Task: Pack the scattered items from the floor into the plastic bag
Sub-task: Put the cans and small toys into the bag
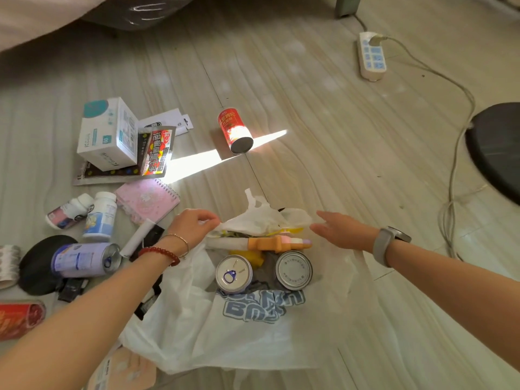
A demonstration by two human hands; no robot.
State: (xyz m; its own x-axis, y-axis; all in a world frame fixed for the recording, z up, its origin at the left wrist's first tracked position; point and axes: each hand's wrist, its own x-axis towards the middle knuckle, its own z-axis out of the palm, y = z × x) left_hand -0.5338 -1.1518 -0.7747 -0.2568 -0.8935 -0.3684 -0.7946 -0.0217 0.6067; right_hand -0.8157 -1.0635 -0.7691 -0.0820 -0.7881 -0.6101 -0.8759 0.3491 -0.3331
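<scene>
**Bag held open, cans inside, plenty left on the floor**

My left hand [194, 225] pinches the far rim of the white plastic bag [197, 327], fingers curled round the crumpled film and lifting it. My right hand [342, 230] hovers just beside that same rim, fingers straight and relaxed, gripping nothing. Down inside the bag I see two cans standing on end: a pull-tab can [234, 273] on the left, a plain-lidded can [293, 270] on the right, with an orange and pink toy [278, 243] lying across the mouth above them.

Out on the floor [309, 108], a red can [235, 130] lies on its side in a strip of sunlight, well apart from the bag. To the left there's a white box [108, 135] resting on a snack packet [156, 153], a pink spiral notebook [147, 199] near my left wrist, two pill bottles [100, 215], and a purple can [85, 260] tipped over against a black disc [39, 266].
</scene>
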